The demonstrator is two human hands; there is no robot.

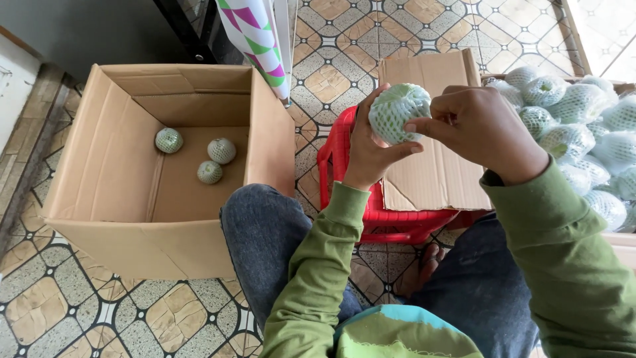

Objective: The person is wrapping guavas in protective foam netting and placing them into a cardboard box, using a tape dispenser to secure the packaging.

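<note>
Both hands hold one green fruit [397, 111] wrapped in white foam net, raised in front of me. My left hand [368, 149] cups it from below and behind. My right hand [480, 126] pinches the net at its right side. An open cardboard box [112, 192] stands on the floor to the left, with three netted fruits [220, 150] lying on its bottom. At the right lies a heap of several more netted fruits [576, 129].
A red plastic stool [384, 219] stands under my hands, with a flat cardboard piece [430, 172] lying on it. My knees in blue jeans flank it. A roll of patterned paper [258, 36] leans at the top. The floor is patterned tile.
</note>
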